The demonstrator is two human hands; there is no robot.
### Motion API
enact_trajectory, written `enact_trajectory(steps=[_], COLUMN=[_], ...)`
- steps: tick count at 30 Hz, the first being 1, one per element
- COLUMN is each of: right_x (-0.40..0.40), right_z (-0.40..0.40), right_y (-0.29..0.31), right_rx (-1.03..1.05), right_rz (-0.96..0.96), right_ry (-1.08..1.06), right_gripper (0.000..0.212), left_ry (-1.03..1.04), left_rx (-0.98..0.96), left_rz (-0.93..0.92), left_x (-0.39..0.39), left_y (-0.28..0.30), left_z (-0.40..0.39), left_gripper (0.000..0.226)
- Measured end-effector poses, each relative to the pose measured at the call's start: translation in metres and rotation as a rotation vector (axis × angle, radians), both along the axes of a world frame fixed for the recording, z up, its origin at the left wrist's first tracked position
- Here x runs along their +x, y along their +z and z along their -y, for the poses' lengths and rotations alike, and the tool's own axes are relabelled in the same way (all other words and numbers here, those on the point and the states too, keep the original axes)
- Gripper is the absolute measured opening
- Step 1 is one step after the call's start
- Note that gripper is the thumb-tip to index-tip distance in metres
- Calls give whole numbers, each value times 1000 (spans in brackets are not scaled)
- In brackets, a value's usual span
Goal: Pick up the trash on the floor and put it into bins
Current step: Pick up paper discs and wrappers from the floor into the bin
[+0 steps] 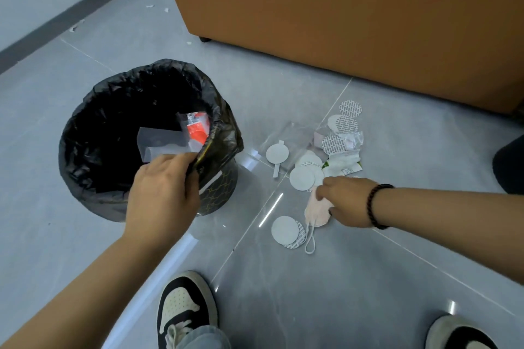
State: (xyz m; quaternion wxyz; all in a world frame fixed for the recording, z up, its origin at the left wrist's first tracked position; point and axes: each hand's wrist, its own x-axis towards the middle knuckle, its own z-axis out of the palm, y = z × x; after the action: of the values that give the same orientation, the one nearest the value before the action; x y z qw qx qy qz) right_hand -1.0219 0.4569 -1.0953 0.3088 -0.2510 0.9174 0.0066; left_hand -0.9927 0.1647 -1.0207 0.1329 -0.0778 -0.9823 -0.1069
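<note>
A bin (215, 193) lined with a black bag (93, 110) stands on the grey floor at left, with clear plastic and an orange wrapper (197, 130) inside. My left hand (164, 193) grips the bag's near rim. To the right lies a pile of trash: several white round discs (302, 177), clear plastic bags (295, 136) and crumpled wrappers (343, 163). My right hand (347, 201), a dark bead bracelet on its wrist, pinches a pale pink face mask (316, 211) on the floor; the mask's ear loop trails toward me.
A large brown cabinet (354, 14) stands behind the trash pile. My two shoes (184, 309) are at the bottom of the view. A dark object (510, 164) sits at the right edge. Small white scraps (75, 27) lie near the wall's baseboard.
</note>
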Motion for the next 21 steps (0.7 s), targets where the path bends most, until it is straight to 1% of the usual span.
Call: enact_trajectory(steps=[2,4,6,8,9,11,13,15,16,18,19,21], right_x=[2,10,19,27,30,33,32,31,31,35,38,45], right_z=[8,8,4,-2,-6,-14,-22,-27,-28,-25,-23,-19], right_y=[-22,-37,-44,-51,-55,-61,-60,-50,-41,-18,-5,19], right_rx=[47,141,258,350,371,353,229,24,-115,-384,-504,-723], right_rz=[-29,18,73,82,69,33,-18,-49,-34,27,49,123], right_ry=[93,215,303,341,345,322,272,157,48,-271,-435,-715], right_gripper=[47,56,60,65,71,81,76,65,59,43,36,31], left_ry=[-27,-43,-64,-98,-110,-138,-197,-259,-297,-396,-447,-516], left_rx=[-9,-1,8,24,29,39,65,115,132,171,193,234], left_rz=[36,77,112,118,116,110,90,31,-5,-43,-35,41], left_x=[2,6,14,21,23,27,31,34,36,40,42,47], left_y=[1,4,7,9,8,5,1,0,1,2,2,1], left_z=[-11,-19,-24,-28,-29,-31,-31,-34,-37,-44,-48,-55], left_gripper=[30,36,38,39,41,46,52,53,51,45,42,38])
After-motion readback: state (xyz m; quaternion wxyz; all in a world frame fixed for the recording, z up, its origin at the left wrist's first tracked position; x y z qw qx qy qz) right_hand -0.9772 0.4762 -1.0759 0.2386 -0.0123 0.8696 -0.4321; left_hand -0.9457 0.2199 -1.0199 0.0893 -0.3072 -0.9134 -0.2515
